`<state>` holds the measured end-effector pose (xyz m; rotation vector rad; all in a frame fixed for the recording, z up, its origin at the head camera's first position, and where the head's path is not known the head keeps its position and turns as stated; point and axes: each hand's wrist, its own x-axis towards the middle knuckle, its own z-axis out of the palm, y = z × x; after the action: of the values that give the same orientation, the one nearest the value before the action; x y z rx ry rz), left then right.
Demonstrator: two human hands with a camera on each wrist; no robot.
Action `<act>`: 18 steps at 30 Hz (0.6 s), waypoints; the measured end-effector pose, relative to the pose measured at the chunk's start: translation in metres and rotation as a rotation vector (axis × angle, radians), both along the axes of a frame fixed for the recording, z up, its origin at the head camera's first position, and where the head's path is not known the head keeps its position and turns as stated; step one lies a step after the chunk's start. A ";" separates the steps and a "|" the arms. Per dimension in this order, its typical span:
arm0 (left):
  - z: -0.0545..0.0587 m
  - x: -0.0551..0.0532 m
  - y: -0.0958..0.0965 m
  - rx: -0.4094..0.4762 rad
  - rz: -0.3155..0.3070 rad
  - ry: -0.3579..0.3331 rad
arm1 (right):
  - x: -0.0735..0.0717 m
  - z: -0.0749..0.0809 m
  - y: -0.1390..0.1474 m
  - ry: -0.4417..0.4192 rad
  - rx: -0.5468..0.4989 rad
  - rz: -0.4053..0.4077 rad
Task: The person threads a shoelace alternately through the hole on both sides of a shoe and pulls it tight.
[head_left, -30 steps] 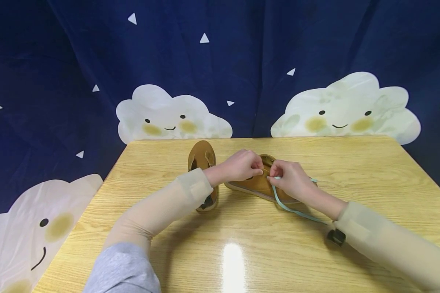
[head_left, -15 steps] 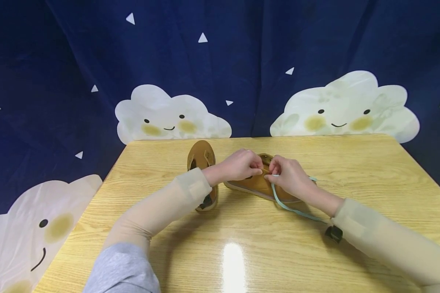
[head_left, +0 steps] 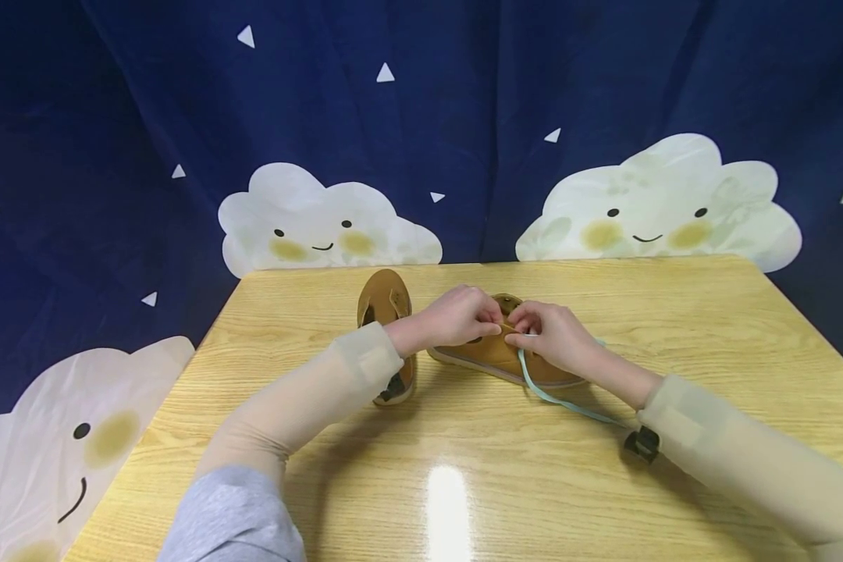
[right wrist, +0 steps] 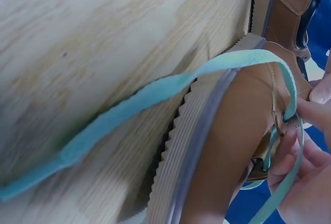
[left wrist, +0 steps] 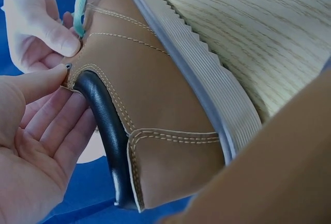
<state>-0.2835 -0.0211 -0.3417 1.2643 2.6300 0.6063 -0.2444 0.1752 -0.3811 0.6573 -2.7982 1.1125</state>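
Observation:
A tan shoe (head_left: 488, 357) with a ridged pale sole and a black padded collar lies on the table, heel toward the left. My left hand (head_left: 460, 316) pinches its eyelet flap (left wrist: 72, 76) beside the collar, thumb at an eyelet and fingers behind. Right next to it, my right hand (head_left: 558, 339) pinches the same flap near an eyelet, thumb on the outer side. A flat mint-green shoelace (right wrist: 150, 97) comes out of that eyelet and trails over the sole onto the table. Another stretch of lace (right wrist: 282, 190) runs across the right fingers.
A second tan shoe (head_left: 388, 293) stands to the left, toe pointing away, partly behind my left forearm. The wooden table (head_left: 534, 484) reaches back to a dark blue curtain (head_left: 457, 101) printed with smiling clouds. A small black camera (head_left: 642, 443) is on the right wrist.
My right fingers have moved slightly left, closer to my left hand along the shoe's flap. The left hand keeps its hold, and the view shifts a little.

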 end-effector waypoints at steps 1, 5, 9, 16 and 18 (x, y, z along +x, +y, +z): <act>0.000 0.000 0.000 0.002 0.001 -0.003 | 0.000 0.000 0.000 -0.010 -0.009 0.009; 0.001 0.000 0.000 0.003 0.002 -0.005 | -0.001 0.001 0.001 -0.059 -0.031 0.054; 0.001 0.000 -0.001 0.001 0.000 -0.001 | -0.003 -0.001 0.002 -0.091 -0.028 0.091; 0.001 0.002 -0.001 -0.005 0.001 0.004 | -0.004 0.000 0.003 -0.082 -0.003 0.118; 0.001 0.002 -0.001 -0.004 0.002 0.006 | -0.004 0.001 0.003 -0.074 -0.005 0.121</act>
<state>-0.2816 -0.0216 -0.3408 1.2645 2.6366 0.5984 -0.2487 0.1778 -0.3798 0.8115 -2.8496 1.1880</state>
